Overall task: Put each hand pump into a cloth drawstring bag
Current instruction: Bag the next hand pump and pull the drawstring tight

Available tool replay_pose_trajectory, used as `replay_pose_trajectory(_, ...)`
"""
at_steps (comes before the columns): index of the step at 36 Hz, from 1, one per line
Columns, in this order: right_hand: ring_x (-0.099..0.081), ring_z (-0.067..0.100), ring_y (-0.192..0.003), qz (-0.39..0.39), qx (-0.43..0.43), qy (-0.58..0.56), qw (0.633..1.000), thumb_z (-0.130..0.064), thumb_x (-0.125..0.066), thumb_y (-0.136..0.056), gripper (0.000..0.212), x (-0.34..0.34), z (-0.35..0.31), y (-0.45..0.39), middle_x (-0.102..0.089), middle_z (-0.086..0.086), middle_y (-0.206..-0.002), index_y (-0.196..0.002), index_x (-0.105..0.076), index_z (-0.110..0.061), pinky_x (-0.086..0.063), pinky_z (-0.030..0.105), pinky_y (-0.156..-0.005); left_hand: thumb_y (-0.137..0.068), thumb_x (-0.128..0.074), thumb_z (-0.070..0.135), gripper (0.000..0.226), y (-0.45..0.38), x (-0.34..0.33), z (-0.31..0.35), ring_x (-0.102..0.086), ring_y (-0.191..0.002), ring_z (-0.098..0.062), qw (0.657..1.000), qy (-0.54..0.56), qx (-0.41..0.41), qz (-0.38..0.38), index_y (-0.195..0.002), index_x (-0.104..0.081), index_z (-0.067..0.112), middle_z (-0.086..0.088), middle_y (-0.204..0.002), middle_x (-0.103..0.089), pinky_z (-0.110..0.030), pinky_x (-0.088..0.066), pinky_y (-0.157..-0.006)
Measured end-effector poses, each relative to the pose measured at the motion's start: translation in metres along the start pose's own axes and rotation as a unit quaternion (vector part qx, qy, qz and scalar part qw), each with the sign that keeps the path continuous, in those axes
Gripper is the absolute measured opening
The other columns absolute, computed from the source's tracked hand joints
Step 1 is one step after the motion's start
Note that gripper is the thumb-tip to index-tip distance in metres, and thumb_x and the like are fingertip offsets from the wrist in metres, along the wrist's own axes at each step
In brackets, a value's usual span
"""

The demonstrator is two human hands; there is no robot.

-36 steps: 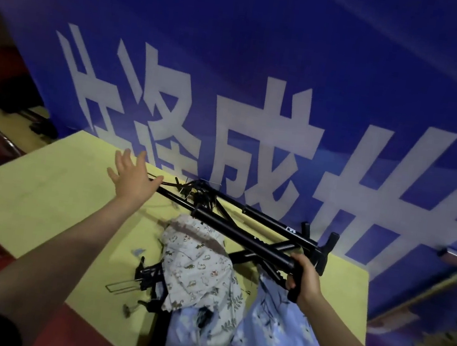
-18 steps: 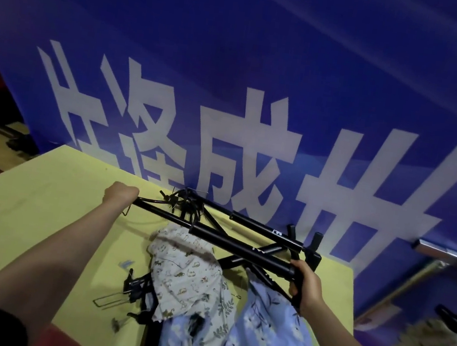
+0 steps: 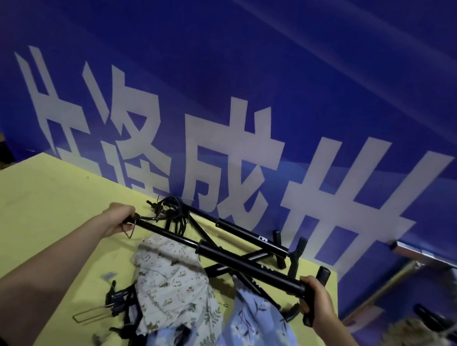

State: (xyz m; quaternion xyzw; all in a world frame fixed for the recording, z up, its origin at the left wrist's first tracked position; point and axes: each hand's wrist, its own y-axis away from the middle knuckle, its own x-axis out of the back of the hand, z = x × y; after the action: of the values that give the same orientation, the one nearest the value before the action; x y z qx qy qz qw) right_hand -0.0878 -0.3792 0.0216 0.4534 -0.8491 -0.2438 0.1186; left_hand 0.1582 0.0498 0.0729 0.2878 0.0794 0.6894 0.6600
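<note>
1 black hand pump held level across frame centre above the yellow table, my left hand gripping its thin rod end, my right hand wrapped round its handle, 2 floral cloth bags heaped below, more pumps behind, blue banner at top.

Your left hand and right hand span held pump across table middle. Bare yellow table to your left: room to pass. Straight below, cream bag and blue floral bag block surface. Behind, second pump and tangled hoses lie against blue banner; no passage there. Wire feet clutter near-left edge.
</note>
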Motion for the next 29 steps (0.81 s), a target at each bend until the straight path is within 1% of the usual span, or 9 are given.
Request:
replay_pose_trajectory(3,-0.025,0.014,-0.029,0.009,0.005,-0.001,1.0,-0.029,-0.052,-0.093,0.031,-0.01,-0.005,0.001,-0.029,0.003,-0.04,-0.07,-0.057,-0.009,-0.02,0.021,-0.031,-0.089,-0.045,0.002,0.039,-0.008,-0.005,-0.005,-0.056,-0.07,-0.026,0.999,0.016,-0.025,0.013,-0.128,-0.044,-0.002,-0.015,-0.108,-0.042,-0.03,-0.055,-0.056)
replay_pose_trajectory(6,-0.025,0.013,-0.028,0.02,0.002,-0.001,1.0,-0.029,-0.052,-0.093,0.029,-0.011,-0.007,0.004,-0.031,0.001,-0.039,-0.07,-0.055,-0.013,-0.02,0.018,-0.032,-0.09,-0.039,0.0,0.026,-0.006,-0.001,-0.008,-0.053,-0.086,-0.026,1.0,0.018,-0.023,0.007,-0.113,-0.05,-0.002,-0.014,-0.111,-0.042,-0.031,-0.055,-0.069)
replay_pose_trajectory(8,-0.025,0.013,-0.028,0.025,-0.003,-0.003,1.0,-0.03,-0.053,-0.093,0.028,-0.008,-0.005,0.005,-0.031,0.0,-0.038,-0.069,-0.054,-0.015,-0.02,0.017,-0.032,-0.086,-0.038,0.001,0.019,-0.002,0.001,-0.009,-0.048,-0.072,-0.023,0.999,-0.005,-0.033,0.021,-0.101,-0.051,-0.002,-0.016,-0.103,-0.045,-0.029,-0.046,-0.064)
replay_pose_trajectory(10,-0.025,0.013,-0.028,0.03,-0.003,-0.008,1.0,-0.029,-0.053,-0.092,0.028,-0.005,-0.002,0.004,-0.032,-0.001,-0.039,-0.069,-0.053,-0.014,-0.02,0.016,-0.032,-0.084,-0.038,0.001,0.016,0.001,0.001,-0.009,-0.036,-0.056,-0.022,0.998,-0.026,-0.051,0.04,-0.094,-0.05,-0.001,-0.013,-0.083,-0.043,-0.031,-0.032,-0.054)
replay_pose_trajectory(12,-0.026,0.013,-0.029,0.036,-0.003,-0.007,0.999,-0.03,-0.054,-0.091,0.028,-0.002,0.001,0.003,-0.031,0.0,-0.039,-0.068,-0.052,-0.013,-0.02,0.016,-0.034,-0.083,-0.039,0.003,0.014,0.01,-0.002,-0.007,-0.032,-0.051,-0.022,0.995,-0.041,-0.07,0.05,-0.089,-0.051,0.001,-0.009,-0.069,-0.038,-0.032,-0.025,-0.052)
replay_pose_trajectory(17,-0.021,0.016,-0.035,0.031,-0.015,0.021,0.999,-0.038,-0.053,-0.087,0.036,0.006,0.006,-0.001,-0.029,0.002,-0.041,-0.072,-0.06,-0.006,-0.017,0.02,-0.041,-0.08,-0.041,-0.001,0.013,0.038,-0.01,-0.006,-0.036,-0.055,-0.021,0.995,-0.028,-0.094,0.028,-0.081,-0.054,0.001,-0.008,-0.064,-0.041,-0.029,-0.033,-0.056)
replay_pose_trajectory(21,-0.02,0.015,-0.034,0.021,-0.011,0.022,0.999,-0.039,-0.051,-0.088,0.04,0.0,0.005,0.0,-0.028,0.002,-0.041,-0.079,-0.062,-0.002,-0.017,0.019,-0.039,-0.082,-0.044,0.002,0.017,0.054,-0.024,-0.005,-0.049,-0.07,-0.02,0.994,-0.014,-0.112,0.01,-0.091,-0.058,0.005,-0.006,-0.078,-0.051,-0.036,-0.047,-0.078)
replay_pose_trajectory(26,-0.021,0.014,-0.031,0.006,-0.012,0.006,1.0,-0.039,-0.048,-0.09,0.043,-0.007,0.006,0.001,-0.029,0.001,-0.039,-0.098,-0.063,0.001,-0.019,0.02,-0.035,-0.077,-0.043,0.004,0.009,0.078,-0.038,0.006,-0.037,-0.065,-0.021,0.986,-0.022,-0.164,-0.005,-0.073,-0.046,0.011,-0.002,-0.066,-0.039,-0.032,-0.03,-0.061)
replay_pose_trajectory(29,-0.024,0.014,-0.031,0.002,-0.007,-0.016,1.0,-0.036,-0.048,-0.09,0.041,-0.011,0.005,-0.001,-0.031,0.001,-0.04,-0.097,-0.062,0.002,-0.021,0.022,-0.035,-0.079,-0.043,0.005,0.018,0.089,-0.046,0.014,-0.036,-0.066,-0.02,0.982,-0.012,-0.19,-0.014,-0.087,-0.058,0.012,0.0,-0.064,-0.04,-0.033,-0.03,-0.063)
